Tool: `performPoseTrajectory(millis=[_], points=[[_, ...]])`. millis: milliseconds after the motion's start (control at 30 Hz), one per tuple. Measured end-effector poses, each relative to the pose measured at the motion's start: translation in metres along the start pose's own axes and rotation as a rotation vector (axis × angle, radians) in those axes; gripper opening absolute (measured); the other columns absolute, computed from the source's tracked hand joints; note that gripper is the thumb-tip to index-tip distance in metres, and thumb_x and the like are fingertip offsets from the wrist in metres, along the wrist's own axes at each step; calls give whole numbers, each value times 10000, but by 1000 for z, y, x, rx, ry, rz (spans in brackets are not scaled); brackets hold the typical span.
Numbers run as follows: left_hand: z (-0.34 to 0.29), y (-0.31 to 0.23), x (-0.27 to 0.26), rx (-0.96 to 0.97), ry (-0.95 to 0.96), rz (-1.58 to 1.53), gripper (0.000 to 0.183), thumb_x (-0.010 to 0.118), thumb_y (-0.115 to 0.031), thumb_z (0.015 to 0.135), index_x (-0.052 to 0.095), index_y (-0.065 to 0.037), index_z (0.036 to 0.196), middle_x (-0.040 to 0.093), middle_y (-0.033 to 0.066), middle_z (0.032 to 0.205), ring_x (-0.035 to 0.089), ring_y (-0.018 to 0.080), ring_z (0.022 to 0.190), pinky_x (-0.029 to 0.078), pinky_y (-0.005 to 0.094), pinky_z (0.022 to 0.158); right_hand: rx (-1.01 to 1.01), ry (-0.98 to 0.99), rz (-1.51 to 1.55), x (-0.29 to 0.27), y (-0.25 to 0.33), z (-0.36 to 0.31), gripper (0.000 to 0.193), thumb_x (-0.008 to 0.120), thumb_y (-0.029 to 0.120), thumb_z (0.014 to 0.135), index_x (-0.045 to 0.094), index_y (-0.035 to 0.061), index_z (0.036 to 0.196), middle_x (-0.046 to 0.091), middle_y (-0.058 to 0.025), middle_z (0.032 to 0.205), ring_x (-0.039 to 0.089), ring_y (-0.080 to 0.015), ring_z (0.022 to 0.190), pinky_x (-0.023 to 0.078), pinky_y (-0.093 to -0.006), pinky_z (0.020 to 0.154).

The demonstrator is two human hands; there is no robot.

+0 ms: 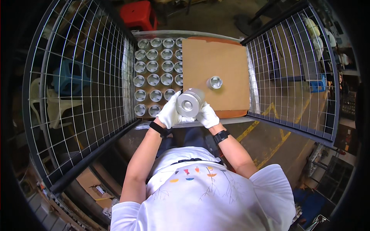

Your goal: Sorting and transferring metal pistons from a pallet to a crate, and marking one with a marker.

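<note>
My left hand (169,111), in a white glove, is closed around the left side of a silvery cylindrical metal canister (188,104). My right hand (207,115), also gloved in white, holds its right side. One round end with stepped rings and a raised centre faces up toward me. The fingers behind the canister are partly hidden. Both hands are over the near edge of a brown cardboard sheet (231,102). A single similar silvery canister (214,82) stands on that sheet, beyond my right hand. To the left, several similar canisters (153,79) stand in rows.
Wire mesh panels with dark frames rise on the left (83,88) and right (295,73) of the cardboard-covered load. A red plastic stool (138,15) is beyond it. At left, behind the mesh, are a blue stool (72,77) and a pale plastic chair (58,102).
</note>
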State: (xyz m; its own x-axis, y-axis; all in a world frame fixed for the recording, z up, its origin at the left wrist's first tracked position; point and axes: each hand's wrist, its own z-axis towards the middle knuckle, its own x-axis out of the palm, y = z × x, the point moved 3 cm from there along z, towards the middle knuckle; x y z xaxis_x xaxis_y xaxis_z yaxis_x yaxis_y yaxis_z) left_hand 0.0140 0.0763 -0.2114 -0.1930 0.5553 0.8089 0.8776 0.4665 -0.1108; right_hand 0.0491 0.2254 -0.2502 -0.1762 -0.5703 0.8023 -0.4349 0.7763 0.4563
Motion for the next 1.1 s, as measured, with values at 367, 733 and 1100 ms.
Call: performPoseTrajectory(millis=[367, 733, 1100], points=[[-10, -4, -19, 243, -130, 173, 559, 575, -418, 921, 409, -97, 1347, 540, 115, 1261, 580, 262, 1119, 550, 485, 806, -110, -30, -660, 10, 10, 7, 447, 590, -36, 792, 541, 24, 1232, 628, -67, 1108, 602, -143, 989, 500, -292, 858], [-22, -15, -5, 150, 58, -24, 606, 579, -507, 868, 486, -84, 1292, 626, 148, 1138, 668, 296, 899, 592, 485, 648, -334, 145, -1773, 47, 57, 2, 357, 670, 305, 829, 630, 85, 1107, 639, -113, 1028, 553, -316, 1042, 456, -397, 877], [2, -9, -9, 148, -36, 27, 576, 561, -525, 877, 511, -112, 1275, 627, 114, 1137, 655, 287, 935, 583, 476, 659, -298, 131, -1546, 31, 69, 14, 208, 655, 257, 854, 679, 55, 899, 622, -119, 793, 563, -291, 787, 457, -380, 717]])
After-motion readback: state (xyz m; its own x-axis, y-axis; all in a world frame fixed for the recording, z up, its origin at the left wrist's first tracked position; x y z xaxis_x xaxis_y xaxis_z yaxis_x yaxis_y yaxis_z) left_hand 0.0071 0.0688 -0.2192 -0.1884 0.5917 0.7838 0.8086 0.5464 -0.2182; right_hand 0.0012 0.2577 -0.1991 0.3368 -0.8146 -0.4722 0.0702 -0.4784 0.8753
